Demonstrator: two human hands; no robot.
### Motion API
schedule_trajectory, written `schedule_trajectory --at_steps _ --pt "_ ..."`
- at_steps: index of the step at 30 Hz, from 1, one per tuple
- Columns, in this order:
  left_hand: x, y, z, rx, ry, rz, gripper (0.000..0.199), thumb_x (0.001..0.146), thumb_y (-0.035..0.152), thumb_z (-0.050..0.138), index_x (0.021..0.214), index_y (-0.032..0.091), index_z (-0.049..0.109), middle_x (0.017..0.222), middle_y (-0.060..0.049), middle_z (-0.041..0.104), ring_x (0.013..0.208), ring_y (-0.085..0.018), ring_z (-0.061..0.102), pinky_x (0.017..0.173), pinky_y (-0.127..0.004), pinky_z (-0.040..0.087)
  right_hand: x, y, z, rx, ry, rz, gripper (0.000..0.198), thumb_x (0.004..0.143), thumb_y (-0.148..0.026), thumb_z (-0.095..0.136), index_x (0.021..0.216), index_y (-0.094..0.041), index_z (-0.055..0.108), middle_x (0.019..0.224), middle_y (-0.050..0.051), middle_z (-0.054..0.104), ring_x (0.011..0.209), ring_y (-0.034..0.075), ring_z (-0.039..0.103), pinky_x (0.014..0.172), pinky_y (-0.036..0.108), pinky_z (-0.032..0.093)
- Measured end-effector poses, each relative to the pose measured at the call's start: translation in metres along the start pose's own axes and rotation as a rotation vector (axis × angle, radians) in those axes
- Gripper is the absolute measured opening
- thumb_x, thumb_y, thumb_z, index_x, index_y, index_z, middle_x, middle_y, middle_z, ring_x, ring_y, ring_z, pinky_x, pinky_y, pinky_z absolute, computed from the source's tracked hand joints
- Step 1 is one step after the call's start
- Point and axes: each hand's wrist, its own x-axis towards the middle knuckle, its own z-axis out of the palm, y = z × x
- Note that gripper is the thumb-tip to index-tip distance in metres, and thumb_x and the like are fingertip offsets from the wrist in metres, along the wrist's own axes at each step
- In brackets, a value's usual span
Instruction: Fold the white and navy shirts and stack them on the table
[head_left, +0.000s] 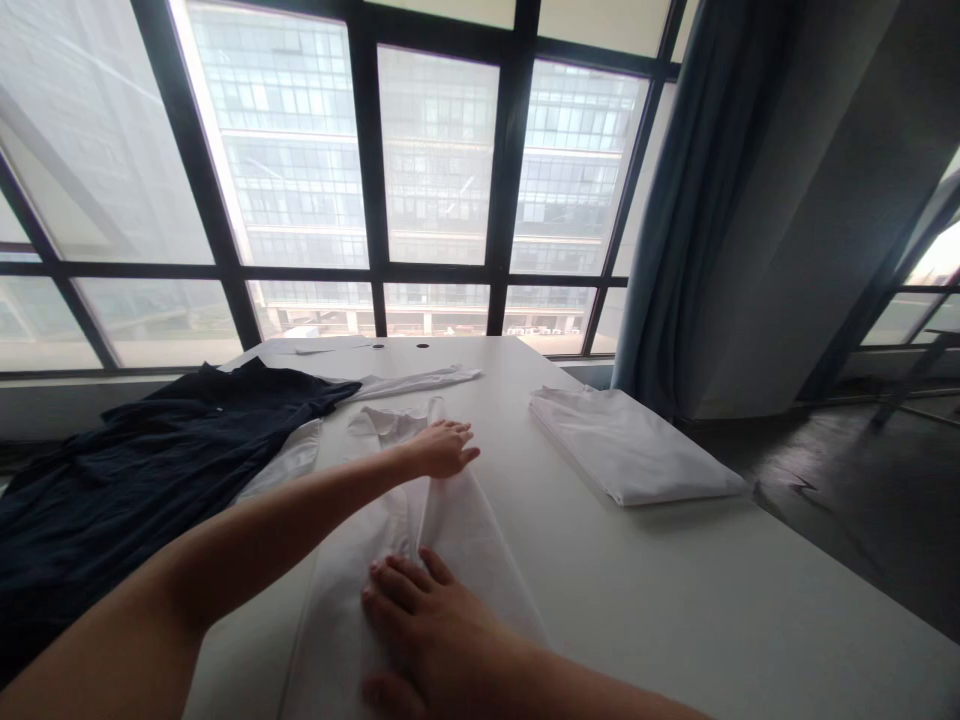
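Observation:
A white collared shirt (480,550) lies lengthwise on the white table, its collar at the far end and one side folded inward. My left hand (442,449) rests near the collar, fingers stretched over the folded edge. Closer to me, my right hand (420,620) presses flat on the cloth with its fingers spread. Neither hand grips anything. To the left, a dark navy garment (187,440) is spread out, with white cloth (289,460) showing from under its edge.
A folded white garment (634,440) sits near the table's right edge. The white table (675,590) reaches toward large windows (439,150) at the back. A blue curtain (675,220) hangs beyond the right edge. Two dark round holes mark the tabletop's far end.

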Motion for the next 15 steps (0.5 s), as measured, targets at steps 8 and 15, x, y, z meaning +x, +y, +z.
schedule_trajectory --at_steps 8,15 --pt "-0.045 -0.012 0.018 0.058 -0.171 -0.085 0.071 0.103 0.051 0.016 0.155 0.003 0.024 0.163 -0.021 0.017 0.152 -0.029 0.013 0.121 -0.049 0.013 0.000 -0.005 -0.001 0.007 0.027 0.010 0.063 0.098 -0.048 0.053 0.149 -0.013 0.041 0.155 0.018 0.037 0.145 0.032 0.030 0.121 0.054 0.017" --pt "-0.005 -0.056 0.025 0.008 -0.185 -0.154 0.075 0.101 0.057 0.020 0.157 0.007 0.020 0.164 -0.019 0.014 0.153 -0.029 0.010 0.121 -0.050 0.010 -0.002 0.003 -0.003 0.021 -0.003 0.017 0.068 0.099 -0.055 0.049 0.151 -0.013 0.038 0.157 0.018 0.033 0.147 0.033 0.026 0.121 0.056 0.019"
